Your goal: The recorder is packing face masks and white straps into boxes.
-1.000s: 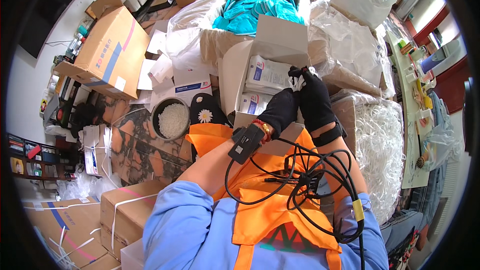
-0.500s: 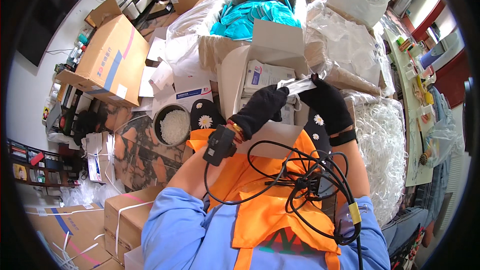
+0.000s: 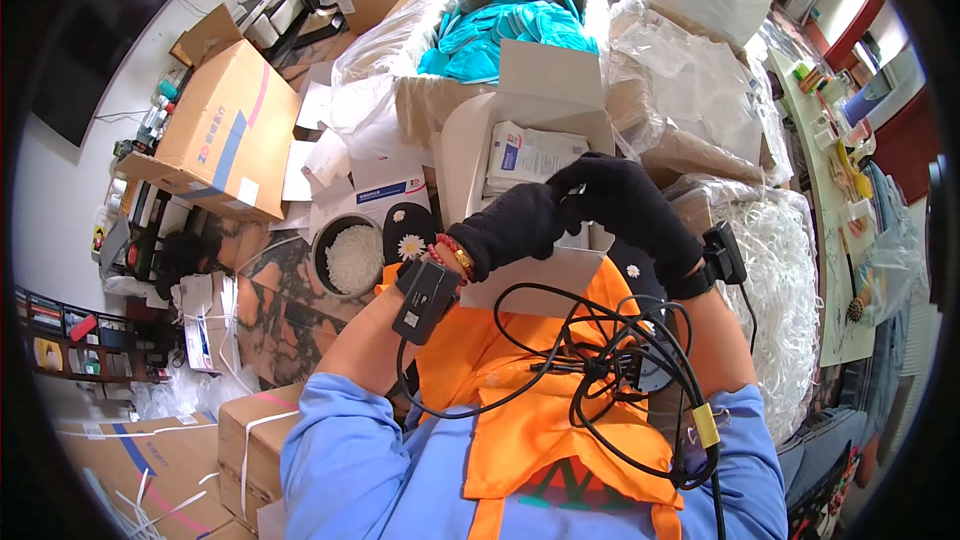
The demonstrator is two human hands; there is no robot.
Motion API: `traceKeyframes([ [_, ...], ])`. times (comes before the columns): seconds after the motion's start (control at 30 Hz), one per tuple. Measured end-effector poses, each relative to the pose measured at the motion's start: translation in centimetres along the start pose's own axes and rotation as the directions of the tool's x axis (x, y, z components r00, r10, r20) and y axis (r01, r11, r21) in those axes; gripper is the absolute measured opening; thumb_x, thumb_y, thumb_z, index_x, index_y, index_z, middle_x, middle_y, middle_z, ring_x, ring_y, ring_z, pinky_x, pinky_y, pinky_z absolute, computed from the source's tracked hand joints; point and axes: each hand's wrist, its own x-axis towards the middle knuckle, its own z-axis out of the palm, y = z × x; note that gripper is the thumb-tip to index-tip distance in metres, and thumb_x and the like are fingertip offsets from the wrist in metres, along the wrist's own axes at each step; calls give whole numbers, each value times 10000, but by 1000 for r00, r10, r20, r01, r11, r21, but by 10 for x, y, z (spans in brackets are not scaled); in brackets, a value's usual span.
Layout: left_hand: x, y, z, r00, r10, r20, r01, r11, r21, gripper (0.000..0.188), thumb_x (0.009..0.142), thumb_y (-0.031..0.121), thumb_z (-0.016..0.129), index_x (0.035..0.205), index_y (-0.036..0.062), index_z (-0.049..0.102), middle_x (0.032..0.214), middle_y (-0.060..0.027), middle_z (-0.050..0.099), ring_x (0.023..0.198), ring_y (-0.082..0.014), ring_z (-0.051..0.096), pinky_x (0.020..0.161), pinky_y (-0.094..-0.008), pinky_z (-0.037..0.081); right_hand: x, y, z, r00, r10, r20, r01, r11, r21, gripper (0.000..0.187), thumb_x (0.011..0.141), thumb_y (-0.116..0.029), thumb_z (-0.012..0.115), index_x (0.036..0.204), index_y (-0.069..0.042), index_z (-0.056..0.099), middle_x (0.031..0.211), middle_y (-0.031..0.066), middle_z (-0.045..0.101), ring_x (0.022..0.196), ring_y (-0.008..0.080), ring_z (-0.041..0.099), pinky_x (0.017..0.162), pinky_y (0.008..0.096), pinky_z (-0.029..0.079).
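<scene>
My left hand [image 3: 518, 228], in a black glove, is closed with its fingertips against those of my right hand [image 3: 632, 202]. My right hand wears the same kind of glove, its fingers bent and pressed together. Whatever they hold between them is hidden by the gloves. Both hands are over an open white carton [image 3: 540, 283] in front of me. Inside it, just beyond my fingers, lies a stack of flat white printed packets [image 3: 530, 152]. My hands cover much of the carton's near part.
Turquoise face masks [image 3: 515, 35] fill a plastic-lined box beyond the carton. White ear-loop-like strands [image 3: 765, 310] fill a bag at right. A dark bowl of white bits [image 3: 352, 258] stands at left, near a large brown box [image 3: 225, 125]. Black cables [image 3: 600, 370] hang across my apron.
My hands have come together over the carton; my right hand has moved left and turned. The white strip that was stretched between them is out of sight.
</scene>
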Motion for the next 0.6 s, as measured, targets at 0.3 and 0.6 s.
traceKeyframes([
  [0.3, -5, 6, -2, 963, -247, 109, 269, 919, -288, 176, 806, 9, 604, 976, 27, 564, 831, -98, 594, 739, -233, 623, 590, -338, 527, -4, 26, -1, 862, -286, -418, -20, 806, -591, 88, 861, -87, 633, 936, -40, 632, 792, 78, 633, 658, 166, 625, 618, 314, 504],
  [0.6, -10, -2, -6, 998, 10, 68, 2, 985, -174, 237, 827, 34, 600, 1058, -6, 560, 978, -109, 597, 773, -213, 608, 685, -305, 554, -12, 4, -23, 688, -477, -547, -51, 721, -692, 559, 758, -68, 763, 1261, -57, 520, 1050, 121, 649, 944, 211, 633, 860, 328, 497],
])
